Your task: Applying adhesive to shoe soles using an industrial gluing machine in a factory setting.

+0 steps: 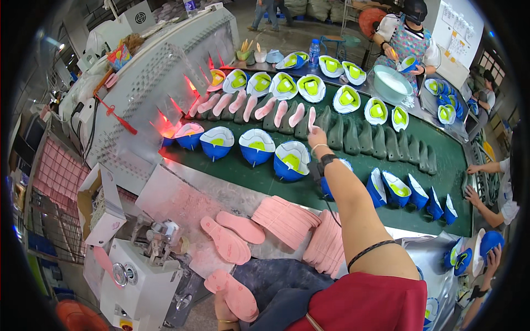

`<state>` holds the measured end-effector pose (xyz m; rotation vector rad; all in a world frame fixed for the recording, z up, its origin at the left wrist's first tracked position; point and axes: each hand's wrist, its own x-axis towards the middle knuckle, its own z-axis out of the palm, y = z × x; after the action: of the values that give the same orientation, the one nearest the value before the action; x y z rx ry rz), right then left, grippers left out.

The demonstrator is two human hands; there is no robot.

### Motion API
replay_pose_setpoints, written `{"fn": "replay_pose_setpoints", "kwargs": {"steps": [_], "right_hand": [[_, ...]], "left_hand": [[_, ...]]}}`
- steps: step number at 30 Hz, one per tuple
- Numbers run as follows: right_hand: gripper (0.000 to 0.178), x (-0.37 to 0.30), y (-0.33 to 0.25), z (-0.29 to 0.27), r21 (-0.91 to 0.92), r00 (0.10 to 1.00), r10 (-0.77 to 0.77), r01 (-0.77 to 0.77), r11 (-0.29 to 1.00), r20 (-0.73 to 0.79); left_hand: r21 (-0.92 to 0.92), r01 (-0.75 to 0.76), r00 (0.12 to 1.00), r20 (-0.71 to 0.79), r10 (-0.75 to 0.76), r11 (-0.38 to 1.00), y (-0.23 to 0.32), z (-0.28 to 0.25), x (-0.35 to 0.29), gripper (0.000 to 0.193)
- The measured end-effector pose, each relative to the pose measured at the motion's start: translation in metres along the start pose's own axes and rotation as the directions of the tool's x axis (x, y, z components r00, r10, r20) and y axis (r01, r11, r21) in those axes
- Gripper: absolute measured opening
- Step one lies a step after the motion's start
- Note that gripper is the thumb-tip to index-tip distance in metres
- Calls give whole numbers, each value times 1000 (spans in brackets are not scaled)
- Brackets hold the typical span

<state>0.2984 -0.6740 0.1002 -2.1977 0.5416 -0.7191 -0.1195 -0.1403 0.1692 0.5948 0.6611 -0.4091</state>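
My right arm stretches over the green conveyor belt (359,165). The fingers of my right hand (317,138) are closed on the near end of a pink insole (312,117), which lies along a dark green shoe last (301,130). To its left, several lasts in the same row carry pink insoles (280,113); those to the right, such as one last (365,140), are bare. Low in the picture, my left hand (223,310) is closed round a small stack of pink insoles (238,295), its fingers partly hidden beneath them.
Blue-and-white shoe uppers (292,161) line both sides of the lasts. Insole stacks (284,222) lie on the metal table (190,190), beside a small white machine (135,284). A red-lit perforated machine (160,71) stands left. Co-workers' hands (476,193) are at the right; another person (411,41) works behind.
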Motion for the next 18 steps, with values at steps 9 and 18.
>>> {"fn": "replay_pose_setpoints", "kwargs": {"steps": [9, 18], "right_hand": [[36, -349, -226, -38, 344, 156, -323, -131, 930, 933], [28, -409, -284, 18, 291, 459, -168, -210, 933, 872]], "left_hand": [[651, -651, 653, 743, 149, -391, 24, -26, 0, 43], [-106, -51, 997, -62, 45, 993, 16, -20, -41, 48]]}}
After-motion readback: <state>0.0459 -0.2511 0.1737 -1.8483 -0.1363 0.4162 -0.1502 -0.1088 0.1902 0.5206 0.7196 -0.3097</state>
